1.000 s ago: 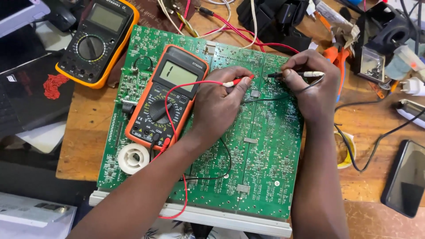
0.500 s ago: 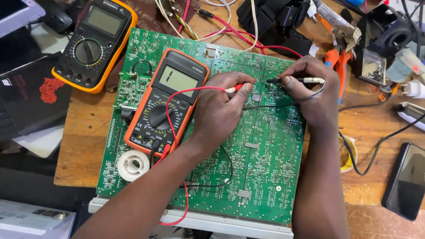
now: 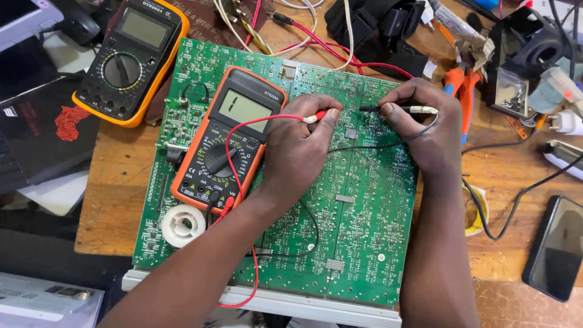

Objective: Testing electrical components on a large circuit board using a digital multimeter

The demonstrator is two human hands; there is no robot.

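Note:
A large green circuit board (image 3: 370, 231) lies on the wooden bench. An orange multimeter (image 3: 228, 140) rests on the board's left part. My left hand (image 3: 300, 152) pinches the red probe (image 3: 316, 116), its tip down on the board near the upper middle. My right hand (image 3: 425, 130) pinches the black probe (image 3: 398, 109), whose tip points left and touches the board a little to the right of the red one. Red and black leads run from the meter to the probes.
A second, yellow multimeter (image 3: 130, 61) lies at the upper left. A white solder spool (image 3: 183, 225) sits on the board's lower left. Orange-handled pliers (image 3: 458, 85), loose wires and black gear crowd the back. A dark phone (image 3: 555, 249) lies at the right.
Both hands have stayed on the board with the probes; the probe tips have shifted only slightly. The view has drifted a little.

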